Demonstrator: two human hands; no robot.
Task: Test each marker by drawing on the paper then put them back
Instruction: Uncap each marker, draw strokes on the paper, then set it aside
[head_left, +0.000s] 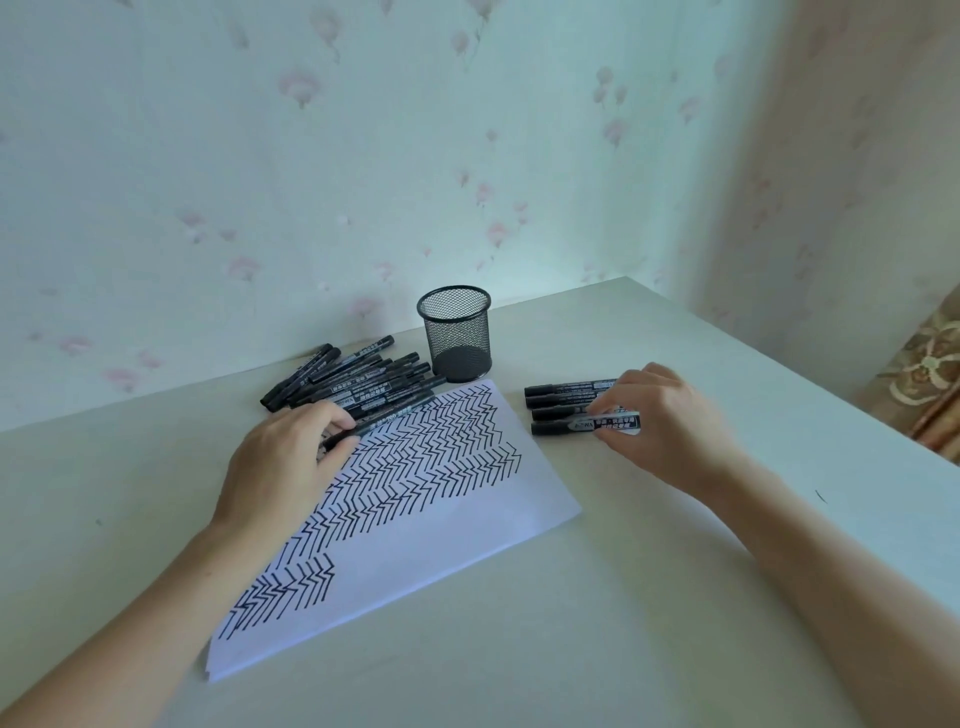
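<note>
Currently the right hand (670, 421) pinches the nearest marker (584, 425) of the row by the paper's (467, 530) right edge; its axis runs left-right. The left hand (283, 462) grips a marker at the pile (353, 382).

Pale counter (597, 623), bare toward its near edge and right side, one small dark mark (821, 496) near the right edge. Behind the far edge, wallpaper (311, 156) in pale blue-green with faint pink flowers. Past the far right corner, patterned brown and cream fabric (930, 379), partly cut off.
</note>
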